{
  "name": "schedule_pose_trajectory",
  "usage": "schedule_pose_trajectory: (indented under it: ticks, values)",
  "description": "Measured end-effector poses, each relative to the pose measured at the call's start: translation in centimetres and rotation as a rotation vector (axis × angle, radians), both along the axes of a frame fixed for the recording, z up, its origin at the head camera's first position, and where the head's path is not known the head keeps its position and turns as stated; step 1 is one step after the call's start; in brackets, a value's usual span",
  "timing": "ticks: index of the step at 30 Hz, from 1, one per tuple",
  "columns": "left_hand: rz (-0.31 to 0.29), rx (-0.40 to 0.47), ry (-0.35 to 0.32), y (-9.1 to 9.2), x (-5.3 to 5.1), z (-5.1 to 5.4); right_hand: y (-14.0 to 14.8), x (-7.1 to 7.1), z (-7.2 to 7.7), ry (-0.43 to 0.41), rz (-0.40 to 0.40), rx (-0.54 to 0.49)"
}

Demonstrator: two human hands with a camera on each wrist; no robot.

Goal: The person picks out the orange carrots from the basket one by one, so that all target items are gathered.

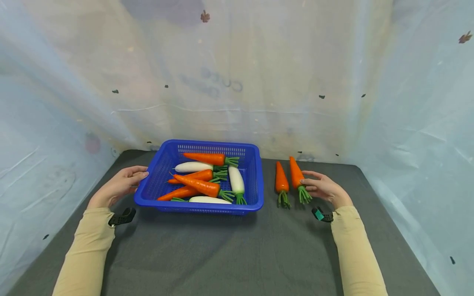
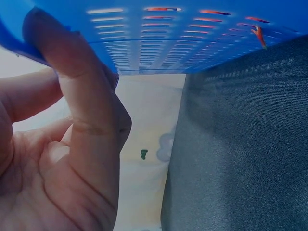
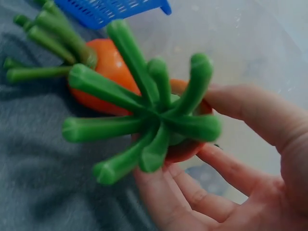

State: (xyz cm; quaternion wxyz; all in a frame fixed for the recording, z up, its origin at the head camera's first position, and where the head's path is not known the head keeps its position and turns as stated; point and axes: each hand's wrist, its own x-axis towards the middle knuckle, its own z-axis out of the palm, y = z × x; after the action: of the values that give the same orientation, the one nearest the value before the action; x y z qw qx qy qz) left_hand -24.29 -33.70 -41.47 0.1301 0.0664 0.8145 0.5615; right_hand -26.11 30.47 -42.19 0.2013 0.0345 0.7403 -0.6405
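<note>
Basket: blue, just the one, between the hands, left hand pinching its rim
Right hand: way nearer the loose carrots than the left, pinching one near its leafy end
Held carrot: left of that palm, long axis pointing forward, tip leaning a bit left
Carrots: 6 visible, 4 in basket, 2 by right hand
White radishes: 3, all in basket
</note>
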Motion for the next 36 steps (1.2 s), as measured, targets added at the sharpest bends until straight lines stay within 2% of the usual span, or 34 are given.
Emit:
schedule_pose_trajectory:
  ticks: [7, 10, 20, 28, 36]
  values:
    - [-0.010, -0.010, 0.006, -0.1, -0.1, 0.0, 0.4, 0.0, -1.4, 0.008, 0.013, 0.090]
    - [-0.009, -0.001, 0.001, -0.3, -0.2, -0.1, 0.2, 0.1, -1.6, 0.014, 0.022, 0.099]
    - [-0.017, 0.001, 0.004, -0.1, -0.1, 0.0, -0.3, -0.1, -1.6, 0.011, 0.010, 0.113]
    - [0.003, -0.012, 0.002, 0.1, -0.1, -0.1, -0.8, 0.0, -1.3, 0.004, -0.021, 0.139]
    - [0.011, -0.014, -0.007, 0.0, -0.2, -0.1, -0.9, -0.1, -1.3, 0.005, -0.036, 0.106]
